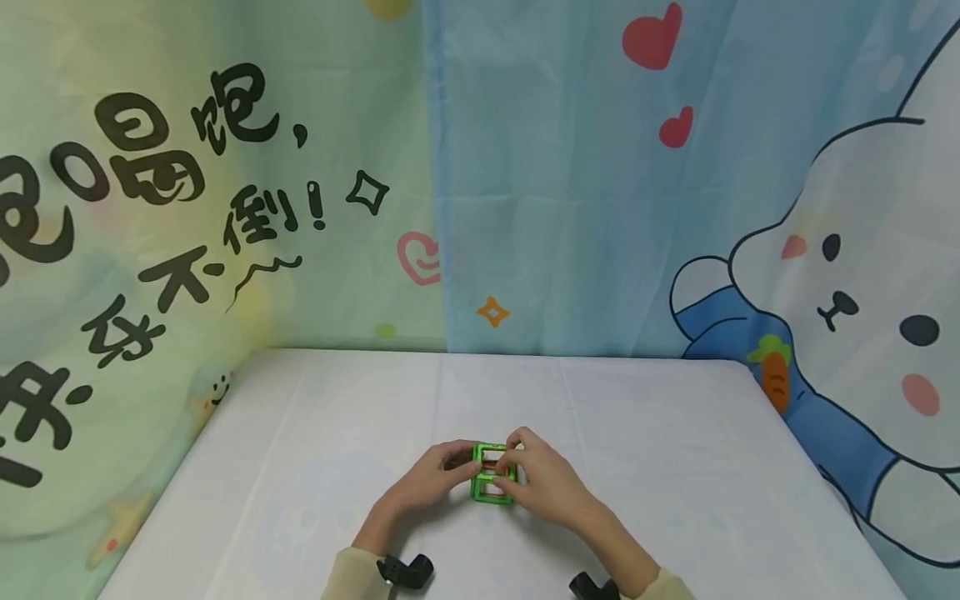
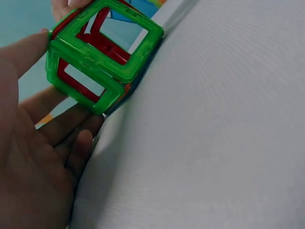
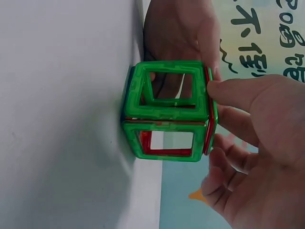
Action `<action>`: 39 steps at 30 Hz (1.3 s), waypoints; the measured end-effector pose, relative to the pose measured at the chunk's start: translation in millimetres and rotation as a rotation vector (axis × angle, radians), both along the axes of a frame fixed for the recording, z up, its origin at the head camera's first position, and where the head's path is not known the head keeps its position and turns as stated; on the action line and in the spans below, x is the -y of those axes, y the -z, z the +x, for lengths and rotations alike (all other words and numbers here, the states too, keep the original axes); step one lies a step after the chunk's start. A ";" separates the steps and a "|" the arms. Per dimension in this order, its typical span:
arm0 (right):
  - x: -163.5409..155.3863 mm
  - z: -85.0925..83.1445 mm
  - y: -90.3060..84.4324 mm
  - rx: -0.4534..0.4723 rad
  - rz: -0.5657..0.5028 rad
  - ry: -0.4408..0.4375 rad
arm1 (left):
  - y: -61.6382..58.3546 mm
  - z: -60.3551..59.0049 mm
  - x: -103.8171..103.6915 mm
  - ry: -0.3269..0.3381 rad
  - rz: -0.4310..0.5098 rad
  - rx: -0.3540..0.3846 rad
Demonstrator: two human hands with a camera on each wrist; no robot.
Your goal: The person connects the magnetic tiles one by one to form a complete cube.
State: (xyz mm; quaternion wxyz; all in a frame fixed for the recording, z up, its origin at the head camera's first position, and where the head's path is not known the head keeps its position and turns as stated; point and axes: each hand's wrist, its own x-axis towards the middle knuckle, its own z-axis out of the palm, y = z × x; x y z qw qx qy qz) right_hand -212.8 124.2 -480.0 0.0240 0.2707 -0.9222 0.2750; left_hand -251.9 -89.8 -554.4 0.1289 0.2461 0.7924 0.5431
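Observation:
A small box built of magnetic tiles point(image 1: 491, 477) stands on the white tabletop, with green open square frames on the sides facing the wrists. In the right wrist view, a red tile point(image 3: 208, 138) lies along its top, and a dark blue edge point(image 3: 127, 90) shows at its base. My left hand point(image 1: 427, 479) holds the box from the left, thumb at an upper corner and fingers behind and below. From the right, my right hand point(image 1: 551, 483) grips the top, its thumb pressing the upper edge and its other fingers curled.
The white tabletop point(image 1: 337, 417) spreads around both hands. Behind it hangs a printed cloth point(image 1: 525, 275) with a cartoon rabbit, hearts and black lettering. Black wrist cameras point(image 1: 405, 572) sit at both cuffs.

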 end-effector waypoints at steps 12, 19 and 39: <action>3.3 3.0 1.6 0.022 0.097 0.029 | 0.7 -0.3 -2.1 -0.036 0.000 0.023; 4.7 0.7 -2.7 0.106 0.126 0.022 | 0.2 -0.2 -1.1 -0.028 0.006 0.014; 11.2 -18.8 -3.3 -0.055 0.082 0.191 | -5.0 3.5 -0.9 -0.020 0.028 0.031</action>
